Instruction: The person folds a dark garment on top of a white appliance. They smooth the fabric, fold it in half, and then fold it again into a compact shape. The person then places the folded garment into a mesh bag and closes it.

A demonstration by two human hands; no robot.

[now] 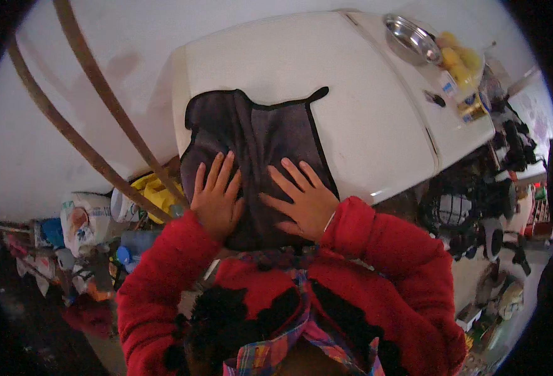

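Note:
A dark grey cloth [281,127] with black bound edges lies spread on a white tabletop-like surface [351,70]. Raised folds run down its middle, and a black strap end sticks out at its upper right corner. My left hand [217,197] rests palm down on the cloth's left part, fingers apart. On its right part my right hand [302,199] lies flat too, fingers spread. Neither hand grips anything. The cloth's near edge hangs close to my red jacket, partly hidden by my wrists.
A steel bowl [410,40], a bag of yellow fruit [459,58] and a gold tin [473,107] stand at the far right. Two brown poles [88,61] lean at left above a yellow bag [156,192]. A black wire-guarded object [452,209] is at right.

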